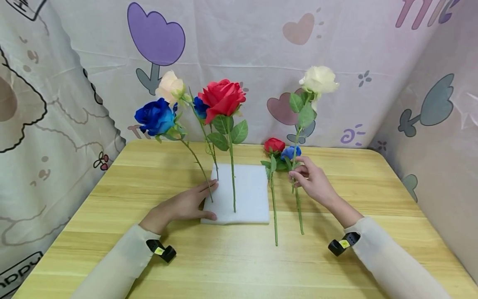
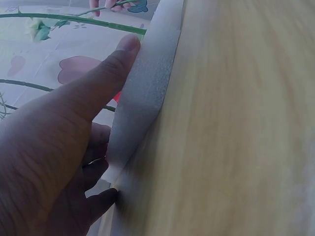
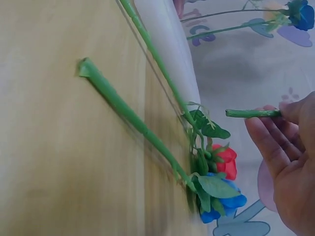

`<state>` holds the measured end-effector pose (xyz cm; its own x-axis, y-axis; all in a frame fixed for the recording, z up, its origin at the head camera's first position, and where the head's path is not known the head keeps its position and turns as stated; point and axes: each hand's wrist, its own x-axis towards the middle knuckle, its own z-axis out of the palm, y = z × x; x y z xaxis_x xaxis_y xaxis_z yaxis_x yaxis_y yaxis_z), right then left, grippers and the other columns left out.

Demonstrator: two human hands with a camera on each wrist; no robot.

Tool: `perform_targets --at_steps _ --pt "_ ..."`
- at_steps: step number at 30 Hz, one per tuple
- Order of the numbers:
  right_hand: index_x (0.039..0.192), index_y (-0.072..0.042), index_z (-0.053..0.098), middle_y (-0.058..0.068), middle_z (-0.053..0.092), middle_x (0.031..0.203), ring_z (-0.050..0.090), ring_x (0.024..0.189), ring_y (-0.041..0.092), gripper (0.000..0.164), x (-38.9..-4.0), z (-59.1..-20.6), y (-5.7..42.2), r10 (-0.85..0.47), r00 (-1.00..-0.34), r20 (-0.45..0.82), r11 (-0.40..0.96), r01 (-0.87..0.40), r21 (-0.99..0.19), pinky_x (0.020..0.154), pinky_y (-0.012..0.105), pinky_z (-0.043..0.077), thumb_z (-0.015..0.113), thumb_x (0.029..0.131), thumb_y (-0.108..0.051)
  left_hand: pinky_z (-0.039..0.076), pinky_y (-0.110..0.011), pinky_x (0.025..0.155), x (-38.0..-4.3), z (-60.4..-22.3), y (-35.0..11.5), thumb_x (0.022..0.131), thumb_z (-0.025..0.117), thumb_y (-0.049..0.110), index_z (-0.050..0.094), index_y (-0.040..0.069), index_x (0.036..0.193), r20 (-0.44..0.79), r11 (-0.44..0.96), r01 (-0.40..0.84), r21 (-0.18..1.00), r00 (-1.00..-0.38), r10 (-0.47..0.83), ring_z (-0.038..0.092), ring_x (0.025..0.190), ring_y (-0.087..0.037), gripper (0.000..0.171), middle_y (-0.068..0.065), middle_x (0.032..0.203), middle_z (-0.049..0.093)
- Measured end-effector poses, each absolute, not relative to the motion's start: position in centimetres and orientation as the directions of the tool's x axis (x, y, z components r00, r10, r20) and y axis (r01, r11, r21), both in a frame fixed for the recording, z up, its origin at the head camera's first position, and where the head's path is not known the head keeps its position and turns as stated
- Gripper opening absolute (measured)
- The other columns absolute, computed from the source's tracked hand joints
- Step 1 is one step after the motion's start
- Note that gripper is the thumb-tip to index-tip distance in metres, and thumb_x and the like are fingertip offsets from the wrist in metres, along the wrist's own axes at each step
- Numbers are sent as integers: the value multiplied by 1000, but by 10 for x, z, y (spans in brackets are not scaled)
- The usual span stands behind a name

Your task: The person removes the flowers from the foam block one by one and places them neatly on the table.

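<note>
A white foam block (image 1: 252, 189) lies on the table with several artificial roses standing in it: a blue rose (image 1: 154, 116), a peach rose (image 1: 170, 86), a red rose (image 1: 223, 99) and another blue bloom partly hidden behind. My left hand (image 1: 188, 203) rests against the block's left side, thumb and fingers spread along its edge. To the right of the block, my right hand (image 1: 311, 178) pinches a white rose (image 1: 319, 79) low on its stem and holds it upright above the table. The cut stem end (image 3: 241, 113) pokes out below the fingers in the right wrist view.
A red rose (image 1: 274, 145) and a blue rose (image 1: 291, 153) lie on the wooden table (image 1: 239, 257) right of the block, stems pointing toward me. A patterned cloth (image 1: 239, 37) hangs behind the table and along both sides.
</note>
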<state>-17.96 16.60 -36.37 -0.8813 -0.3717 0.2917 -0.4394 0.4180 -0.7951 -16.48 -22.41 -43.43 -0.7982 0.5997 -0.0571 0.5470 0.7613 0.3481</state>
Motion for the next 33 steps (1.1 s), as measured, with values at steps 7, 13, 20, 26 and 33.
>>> perform_targets --at_steps 7,13,20,26,33 --pt "141 7 36 28 67 96 68 81 38 48 -187 -389 185 -350 -907 234 434 -378 -818 66 40 59 56 98 0 32 -43 112 -164 -434 -224 76 51 82 20 9 156 -58 764 543 350 -801 596 20 146 -28 112 -9 163 13" --pt "141 4 37 24 68 98 69 80 34 49 -185 -399 199 -349 -912 215 440 -362 -822 63 39 59 59 98 -3 32 -43 112 -164 -433 -224 77 52 81 20 9 156 -57 761 542 357 -800 597 20 145 -28 112 -9 163 13" --pt "138 4 38 21 68 91 68 75 27 47 -178 -403 210 -356 -920 164 467 -327 -822 61 37 59 58 97 1 33 -43 111 -164 -434 -224 76 52 81 20 10 156 -57 762 542 355 -801 596 21 145 -28 112 -9 163 13" --pt "138 4 37 22 67 92 65 74 23 46 -172 -405 218 -361 -926 112 498 -294 -816 61 38 59 58 97 0 33 -43 111 -165 -436 -225 76 51 82 20 11 156 -59 767 541 344 -803 593 22 145 -28 111 -8 163 13" --pt "140 4 35 21 67 95 65 75 21 49 -163 -406 226 -351 -935 52 502 -235 -833 62 33 59 59 98 -3 33 -43 111 -165 -435 -224 76 52 81 20 11 156 -57 766 540 349 -804 592 22 145 -28 111 -9 163 13"
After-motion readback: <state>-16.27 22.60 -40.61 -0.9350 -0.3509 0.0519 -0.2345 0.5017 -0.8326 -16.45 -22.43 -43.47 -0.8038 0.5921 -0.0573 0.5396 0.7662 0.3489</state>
